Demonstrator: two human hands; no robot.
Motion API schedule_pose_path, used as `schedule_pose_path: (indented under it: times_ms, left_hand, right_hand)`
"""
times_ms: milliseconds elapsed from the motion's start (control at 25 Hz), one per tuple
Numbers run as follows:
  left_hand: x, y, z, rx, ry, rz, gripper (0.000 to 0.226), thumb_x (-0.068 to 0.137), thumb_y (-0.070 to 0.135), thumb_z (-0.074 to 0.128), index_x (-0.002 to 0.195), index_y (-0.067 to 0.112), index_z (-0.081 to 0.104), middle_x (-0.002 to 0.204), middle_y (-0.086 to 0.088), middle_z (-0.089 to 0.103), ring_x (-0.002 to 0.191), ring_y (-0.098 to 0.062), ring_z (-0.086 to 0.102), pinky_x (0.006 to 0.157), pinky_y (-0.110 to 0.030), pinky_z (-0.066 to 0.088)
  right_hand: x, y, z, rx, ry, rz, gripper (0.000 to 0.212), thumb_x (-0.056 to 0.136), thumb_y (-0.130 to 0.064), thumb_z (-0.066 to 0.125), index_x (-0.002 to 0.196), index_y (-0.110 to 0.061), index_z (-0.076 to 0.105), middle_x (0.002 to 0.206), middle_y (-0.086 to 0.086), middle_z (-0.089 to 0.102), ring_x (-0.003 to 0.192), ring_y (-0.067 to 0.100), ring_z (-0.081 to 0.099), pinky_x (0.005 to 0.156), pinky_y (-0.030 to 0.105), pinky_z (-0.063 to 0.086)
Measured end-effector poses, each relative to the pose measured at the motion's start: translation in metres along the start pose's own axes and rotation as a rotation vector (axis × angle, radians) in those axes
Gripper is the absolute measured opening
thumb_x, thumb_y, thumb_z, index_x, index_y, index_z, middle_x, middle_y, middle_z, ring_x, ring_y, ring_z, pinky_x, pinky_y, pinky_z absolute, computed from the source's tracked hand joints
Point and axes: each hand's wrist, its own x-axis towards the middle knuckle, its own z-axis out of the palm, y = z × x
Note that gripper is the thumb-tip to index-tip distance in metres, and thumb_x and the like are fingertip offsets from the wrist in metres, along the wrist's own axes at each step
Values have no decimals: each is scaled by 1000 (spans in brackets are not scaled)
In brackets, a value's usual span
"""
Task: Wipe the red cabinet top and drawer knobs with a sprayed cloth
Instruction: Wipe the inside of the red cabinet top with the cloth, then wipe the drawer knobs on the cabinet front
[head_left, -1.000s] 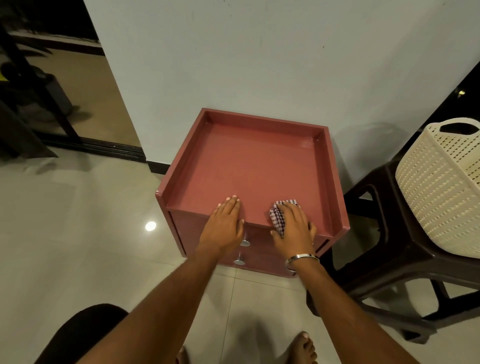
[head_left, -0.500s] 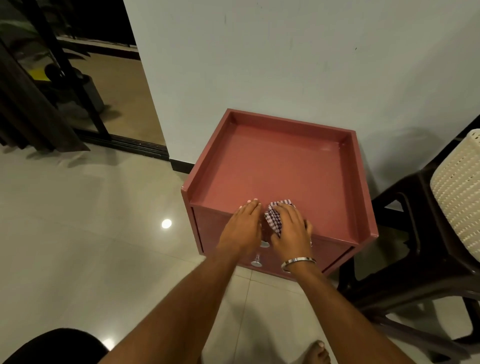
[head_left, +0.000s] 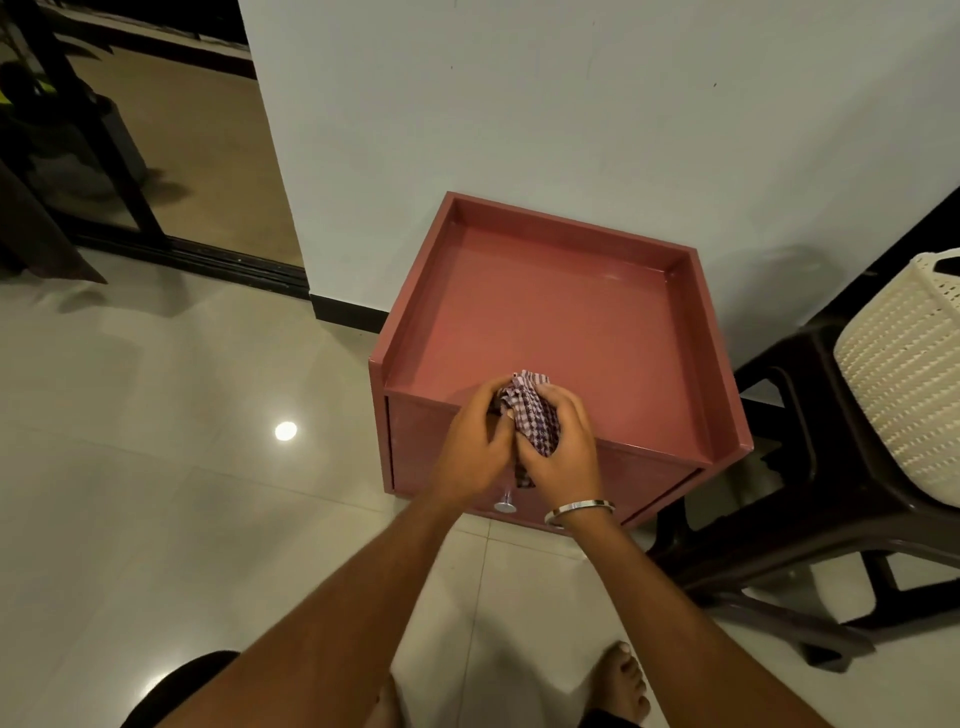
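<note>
Against the white wall (head_left: 571, 104) at frame centre: red cabinet (head_left: 540, 332), heavy-looking and rigid, top recessed behind a raised lip on back and both sides, front edge low and open. Smooth, glossy top, likely slick under a damp cloth; corners under the lip probably the awkward spots to reach. Pale tiled floor (head_left: 156, 467) wide open at left and lower left, so plenty of room for elbows there; tighter at right, with a dark stool (head_left: 810, 467) just beside the cabinet and a cream woven basket (head_left: 904, 384) on it at the right edge. At the cabinet's front edge, just below frame centre: left hand (head_left: 470, 457) and right hand (head_left: 563, 457) close together, fingers of both curled round the checked cloth (head_left: 530, 415), bunched between them. Cloth soft, light, limp, easily wadded; best held as a gathered pad in one palm, loose ends tucked in. Below the hands, one small metal drawer knob (head_left: 505, 505) showing on the drawer front, hard and round, apt for a pinch through the cloth; any other knob hidden behind the hands. Silver bangle (head_left: 579, 512) on the right wrist, close to the drawer front.
</note>
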Motion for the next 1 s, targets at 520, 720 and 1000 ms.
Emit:
schedule_pose_path:
  times_ms: [520, 720, 1000]
  left_hand:
    - [-62, 32, 7, -660, -164, -500, 39, 84, 31, 70, 121, 19, 62, 114, -8, 70, 105, -24, 68, 90, -44, 55]
    - [-69, 32, 10, -579, -59, -576, 39, 88, 27, 66, 125, 22, 57, 113, -5, 71, 104, -24, 68, 85, -42, 56]
    - [-90, 6, 1, -533, 47, -626, 36, 88, 15, 65, 122, 15, 57, 112, -7, 69, 104, -24, 66, 90, -40, 54]
  right_hand:
    - [-74, -10, -23, 314, -29, 264, 36, 90, -21, 61, 126, -16, 57, 126, 1, 58, 118, 14, 55, 101, 24, 47]
    - [-80, -1, -20, 510, -43, 369, 41, 87, -30, 59, 127, -21, 57, 128, 2, 61, 119, 18, 57, 103, 45, 46]
    - [-94, 10, 10, 389, -252, 273, 49, 88, -7, 61, 134, -16, 48, 137, -1, 43, 127, 10, 43, 107, 23, 40]
